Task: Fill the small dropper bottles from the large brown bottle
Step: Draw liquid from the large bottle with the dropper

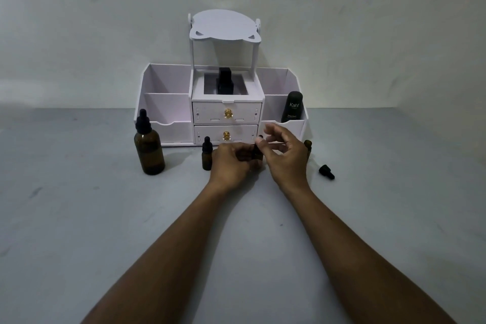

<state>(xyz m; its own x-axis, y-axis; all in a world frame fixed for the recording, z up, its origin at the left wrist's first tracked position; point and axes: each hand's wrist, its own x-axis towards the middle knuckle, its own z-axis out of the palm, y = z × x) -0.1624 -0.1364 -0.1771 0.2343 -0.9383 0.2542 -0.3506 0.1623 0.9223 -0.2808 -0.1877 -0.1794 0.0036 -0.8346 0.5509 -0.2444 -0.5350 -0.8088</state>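
The large brown bottle (149, 148) stands capped with a black dropper top at the left of the table. A small capped dropper bottle (207, 154) stands just left of my left hand (231, 163). My left hand grips another small brown bottle (257, 154) at the table's middle. My right hand (285, 155) is over that bottle's black cap, thumb and fingers at the cap, other fingers spread. Behind my right hand a third small bottle (308, 145) stands without its cap. A loose black dropper cap (326, 171) lies on the table to the right.
A white desk organiser (168, 102) with two gold-knobbed drawers stands against the wall behind the bottles. A dark Kahf tube (292, 107) sits in its right compartment, and a black box (225, 84) in its centre tray. Grey tabletop stretches toward me.
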